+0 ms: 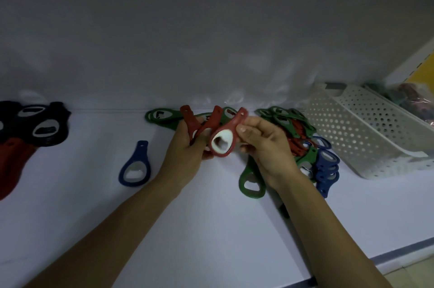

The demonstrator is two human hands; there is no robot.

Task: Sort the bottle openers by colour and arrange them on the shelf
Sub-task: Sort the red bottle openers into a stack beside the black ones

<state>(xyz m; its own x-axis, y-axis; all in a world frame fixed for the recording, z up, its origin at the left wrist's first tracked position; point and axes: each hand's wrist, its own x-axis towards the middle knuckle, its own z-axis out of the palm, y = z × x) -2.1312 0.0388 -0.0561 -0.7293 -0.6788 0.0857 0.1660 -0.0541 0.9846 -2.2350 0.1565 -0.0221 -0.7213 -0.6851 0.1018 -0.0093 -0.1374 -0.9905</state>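
Fingers of the left hand [185, 147] curl round two red plastic bottle openers [199, 123], while the right hand [263, 144] pinches a third red opener with a metal ring [223, 144] by its edge. All are held over the white shelf [211, 229], left of the white perforated plastic basket [352, 128]. Just beside that basket lies a mixed heap of green, red and blue openers [298, 132]. Farther left of the basket lies a single blue opener [135, 168], and farthest left a black pile [35, 125] and a red pile [11, 161].

Setting: probably a shop. White display shelf [211, 229] carries many identical bottle openers [303, 137] in colour piles. Perforated white basket [352, 137] right, bagged goods [408, 100] beyond, yellow panel [420, 69] far right.
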